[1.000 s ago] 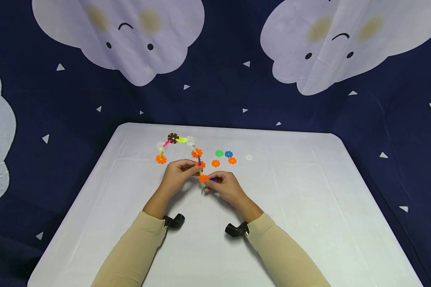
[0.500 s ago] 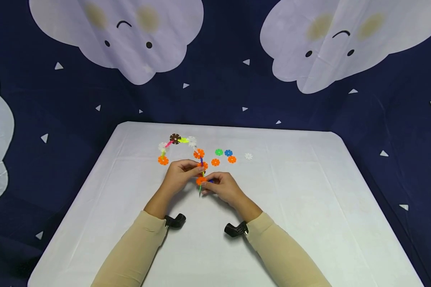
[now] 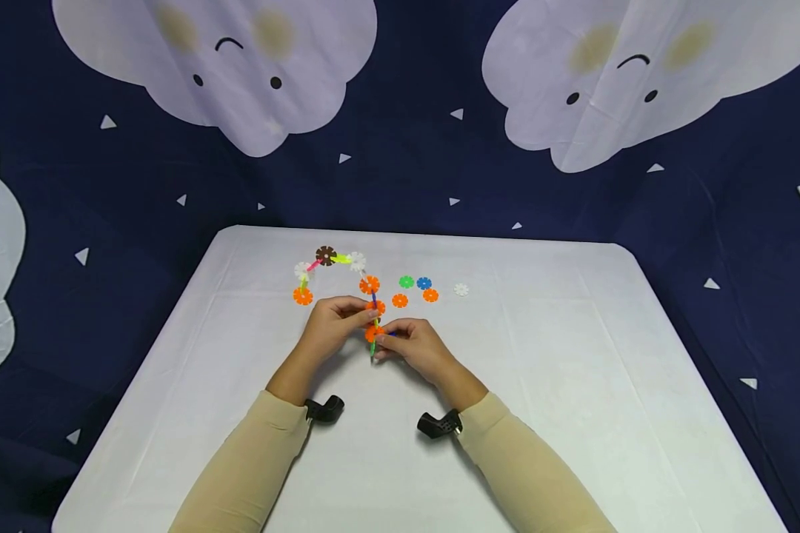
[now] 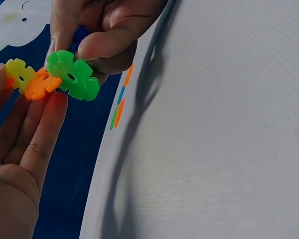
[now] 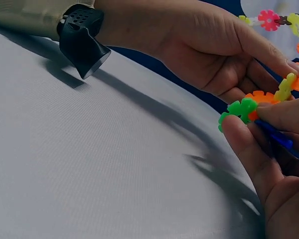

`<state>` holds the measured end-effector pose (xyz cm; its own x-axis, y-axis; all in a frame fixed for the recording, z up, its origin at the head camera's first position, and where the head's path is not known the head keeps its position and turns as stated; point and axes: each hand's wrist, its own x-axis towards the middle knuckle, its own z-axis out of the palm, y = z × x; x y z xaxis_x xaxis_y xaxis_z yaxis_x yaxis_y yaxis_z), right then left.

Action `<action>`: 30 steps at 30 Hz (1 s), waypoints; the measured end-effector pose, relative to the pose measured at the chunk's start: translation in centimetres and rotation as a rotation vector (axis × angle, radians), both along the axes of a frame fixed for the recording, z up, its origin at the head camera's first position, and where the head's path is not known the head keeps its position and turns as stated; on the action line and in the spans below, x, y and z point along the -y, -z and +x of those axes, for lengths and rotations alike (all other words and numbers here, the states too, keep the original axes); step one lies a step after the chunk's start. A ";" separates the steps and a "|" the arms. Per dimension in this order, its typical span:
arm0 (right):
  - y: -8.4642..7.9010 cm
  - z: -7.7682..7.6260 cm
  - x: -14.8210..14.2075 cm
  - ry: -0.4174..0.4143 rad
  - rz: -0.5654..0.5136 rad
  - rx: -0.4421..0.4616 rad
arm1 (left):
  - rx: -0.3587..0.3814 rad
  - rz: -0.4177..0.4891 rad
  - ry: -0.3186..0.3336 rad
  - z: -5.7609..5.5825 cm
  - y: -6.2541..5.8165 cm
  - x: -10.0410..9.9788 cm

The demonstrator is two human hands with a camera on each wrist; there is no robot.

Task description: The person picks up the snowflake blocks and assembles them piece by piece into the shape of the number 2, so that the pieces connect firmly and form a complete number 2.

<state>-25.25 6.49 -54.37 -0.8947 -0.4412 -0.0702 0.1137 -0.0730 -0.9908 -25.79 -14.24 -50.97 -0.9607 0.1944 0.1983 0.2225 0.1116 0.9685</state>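
Note:
A curved chain of slotted snowflake discs (image 3: 326, 256) reaches from an orange end disc (image 3: 303, 296) round to both hands. My left hand (image 3: 333, 326) pinches the chain near its close end, by the yellow disc (image 4: 20, 75). Beyond that come an orange disc (image 4: 41, 84) and a green disc (image 4: 74, 75) at the tip. My right hand (image 3: 418, 348) pinches a blue disc (image 5: 278, 135) at the orange disc, its thumb against the orange one. Fingers partly cover the blue disc, so I cannot tell whether it is slotted in.
Loose discs lie flat beyond the right hand: green (image 3: 407, 282), blue (image 3: 424, 283), two orange (image 3: 400, 300) and, farther right, a white one (image 3: 461, 289). All rest on a white table (image 3: 573, 385) before a dark blue cloth (image 3: 413, 178) with clouds.
The near end of the chain has shifted slightly left, and its green tip disc has turned in the hands. Both hands stay almost in place; the loose discs have not moved.

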 end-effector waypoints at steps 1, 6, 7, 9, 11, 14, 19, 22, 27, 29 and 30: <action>0.0 0.0 0.0 -0.001 -0.010 0.004 | 0.003 -0.001 -0.001 0.0 0.0 0.0; 0.0 0.0 0.0 -0.014 -0.031 0.017 | 0.014 -0.025 0.005 0.0 -0.2 0.1; 0.0 0.0 0.0 -0.020 -0.028 0.014 | 0.012 -0.036 0.007 0.0 -0.2 0.2; 0.0 -0.1 -0.1 -0.037 -0.024 0.005 | 0.013 -0.057 0.018 -0.1 -0.2 0.2; 0.0 -0.1 -0.2 -0.054 -0.019 -0.006 | 0.019 -0.078 0.033 -0.2 -0.2 0.3; 0.0 -0.1 -0.3 -0.071 -0.017 -0.020 | 0.032 -0.097 0.061 -0.2 -0.3 0.5; -0.1 0.0 -0.2 -0.047 -0.011 -0.026 | 0.039 -0.094 0.085 -0.3 -0.4 0.6; -0.1 0.0 0.0 -0.019 -0.019 -0.023 | 0.042 -0.083 0.074 -0.3 -0.4 0.6; 0.1 0.1 0.3 0.015 -0.051 -0.011 | 0.054 -0.068 0.045 -0.3 -0.4 0.4; 0.1 0.2 0.3 0.020 -0.065 -0.005 | 0.053 -0.064 0.034 -0.3 -0.3 0.4; 0.1 0.2 0.4 0.018 -0.074 -0.003 | 0.050 -0.059 0.033 -0.3 -0.4 0.4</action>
